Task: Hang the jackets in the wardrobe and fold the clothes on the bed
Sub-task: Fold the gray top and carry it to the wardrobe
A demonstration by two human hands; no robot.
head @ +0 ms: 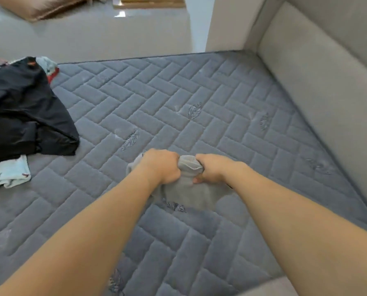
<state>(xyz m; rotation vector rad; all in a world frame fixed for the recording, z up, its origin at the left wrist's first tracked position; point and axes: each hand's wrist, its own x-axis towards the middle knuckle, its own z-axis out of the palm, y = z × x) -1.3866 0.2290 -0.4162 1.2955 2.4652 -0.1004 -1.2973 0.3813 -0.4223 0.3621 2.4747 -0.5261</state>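
Both hands, left hand (pixel 162 165) and right hand (pixel 212 168), grip a bunched grey cloth (pixel 189 189) over the bed (pixel 199 92).

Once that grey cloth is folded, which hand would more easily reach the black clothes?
Probably the left hand. Both hands grip the grey cloth, but the black clothes lie on its side, opposite the right hand.

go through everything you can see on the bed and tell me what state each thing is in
Grey cloth: bunched, gripped by both hands, lower part on the mattress.
Left hand: fingers curled round the cloth.
Right hand: fingers curled round the cloth.
Black garment: unfolded, heaped.
Light blue cloth: crumpled, partly under the black garment.
Mattress: bare.
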